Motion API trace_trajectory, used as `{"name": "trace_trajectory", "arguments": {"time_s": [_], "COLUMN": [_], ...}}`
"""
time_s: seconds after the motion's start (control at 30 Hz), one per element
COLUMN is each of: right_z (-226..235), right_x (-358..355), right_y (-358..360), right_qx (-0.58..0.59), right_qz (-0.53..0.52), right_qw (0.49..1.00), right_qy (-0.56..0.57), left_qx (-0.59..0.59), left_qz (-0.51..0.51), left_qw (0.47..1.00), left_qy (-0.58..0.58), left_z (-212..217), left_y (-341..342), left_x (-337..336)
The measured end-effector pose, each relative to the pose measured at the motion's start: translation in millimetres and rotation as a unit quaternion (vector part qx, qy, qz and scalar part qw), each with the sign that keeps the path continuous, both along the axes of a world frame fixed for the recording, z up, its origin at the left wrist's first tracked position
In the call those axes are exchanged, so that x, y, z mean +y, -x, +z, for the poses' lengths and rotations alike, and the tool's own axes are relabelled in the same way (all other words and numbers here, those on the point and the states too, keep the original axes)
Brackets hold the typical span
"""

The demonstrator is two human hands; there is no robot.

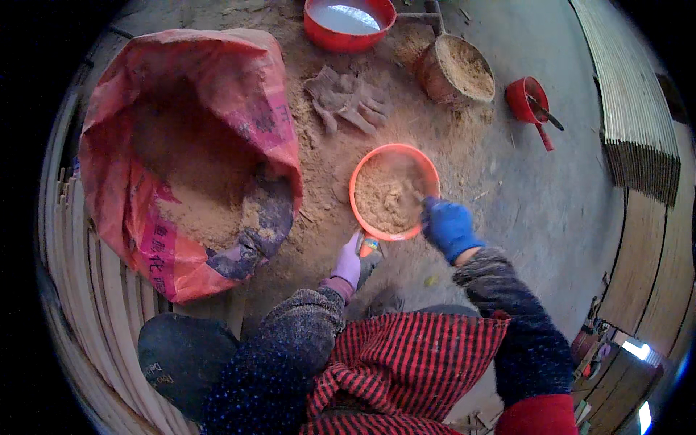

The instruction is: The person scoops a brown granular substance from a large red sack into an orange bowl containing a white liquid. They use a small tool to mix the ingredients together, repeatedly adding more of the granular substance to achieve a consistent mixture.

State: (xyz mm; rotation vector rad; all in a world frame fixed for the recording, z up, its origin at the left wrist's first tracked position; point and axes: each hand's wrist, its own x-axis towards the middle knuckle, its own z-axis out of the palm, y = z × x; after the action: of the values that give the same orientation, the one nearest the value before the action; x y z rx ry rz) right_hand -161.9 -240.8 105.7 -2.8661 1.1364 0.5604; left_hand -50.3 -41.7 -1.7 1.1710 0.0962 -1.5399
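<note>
L hand [348,262], in a purple glove, is closed round the handle [368,246] of an orange pan [391,237], mid-floor, w/ damp-looking sandy mix [386,196] inside. R hand [448,228], in a blue glove, is at the pan's R rim, fingers curled; can't tell if it grips anything (blurred there). Also can't tell if the pan rests on the floor [536,210] or is held just above.

Big red sack [284,80], mouth open, sits toward the floor's L edge, w/ loose sandy stuff [192,203] inside; long wooden strips [94,290] lie along that edge. Dirty work gloves [348,101] are just beyond the pan. Near the floor's far edge: red basin [341,43] w/ whitish liquid [348,18], and R of it a bucket [435,76] of sandy material. Toward the R edge: red dipper [516,101] w/ a dark tool [547,114] in it, then stacked ridged sheets [623,87].
</note>
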Motion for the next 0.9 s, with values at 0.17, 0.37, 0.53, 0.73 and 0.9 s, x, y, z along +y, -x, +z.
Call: {"name": "trace_trajectory", "arguments": {"time_s": [0.17,0.37,0.53,0.73,0.9], "right_z": [42.3,47.0,20.2,27.0,74.1], "right_x": [11.1,-29.9,1.0,42.0,33.4], "right_y": [-31.3,-23.2,-0.5,1.4,-6.7], "right_qx": [-0.029,0.068,-0.036,-0.202,-0.253], "right_qz": [0.116,0.060,-0.236,-0.435,-0.476], "right_qw": [0.991,0.996,0.909,0.734,0.705], "right_qy": [-0.055,-0.020,-0.342,-0.481,-0.459], "left_qx": [-0.017,-0.155,-0.190,-0.154,-0.125], "left_qz": [0.042,0.014,-0.032,-0.026,-0.021], "left_qw": [0.999,0.987,0.981,0.988,0.992], "left_qy": [-0.001,0.048,0.013,0.002,0.022], "left_z": [-13.2,0.7,-3.7,11.7,27.3], "left_y": [-8.8,-2.3,-5.0,-5.7,-15.2], "left_x": [20.3,9.9,16.6,11.5,6.9]}}
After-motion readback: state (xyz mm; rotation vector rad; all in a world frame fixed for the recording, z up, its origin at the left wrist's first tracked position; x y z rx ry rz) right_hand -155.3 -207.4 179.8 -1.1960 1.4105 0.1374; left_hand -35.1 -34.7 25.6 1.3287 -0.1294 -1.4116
